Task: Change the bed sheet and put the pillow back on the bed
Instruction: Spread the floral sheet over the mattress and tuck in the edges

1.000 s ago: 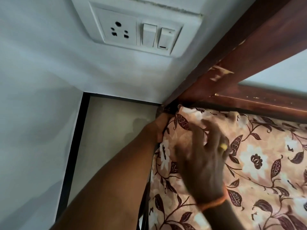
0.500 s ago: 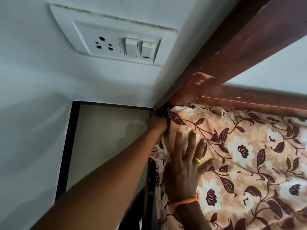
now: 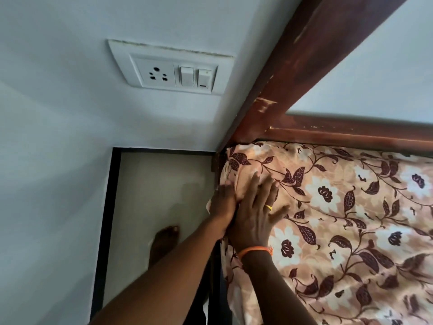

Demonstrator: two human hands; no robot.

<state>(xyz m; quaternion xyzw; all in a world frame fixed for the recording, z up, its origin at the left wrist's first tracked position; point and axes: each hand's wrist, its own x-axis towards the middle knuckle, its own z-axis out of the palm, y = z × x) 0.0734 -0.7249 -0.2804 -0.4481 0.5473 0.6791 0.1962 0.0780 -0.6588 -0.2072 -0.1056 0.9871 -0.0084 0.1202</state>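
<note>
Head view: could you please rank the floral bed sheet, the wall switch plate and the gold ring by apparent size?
1. floral bed sheet, by far the largest
2. wall switch plate
3. gold ring, tiny, on the right hand

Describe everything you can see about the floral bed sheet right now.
The floral bed sheet looks like soft, thin fabric, peach with white flowers and dark maroon leaves on vines. It covers the mattress up to the wooden bed frame at the corner, slightly wrinkled, its edge hanging down the side. The right hand presses flat on it; the left hand touches its edge at the side.
</note>
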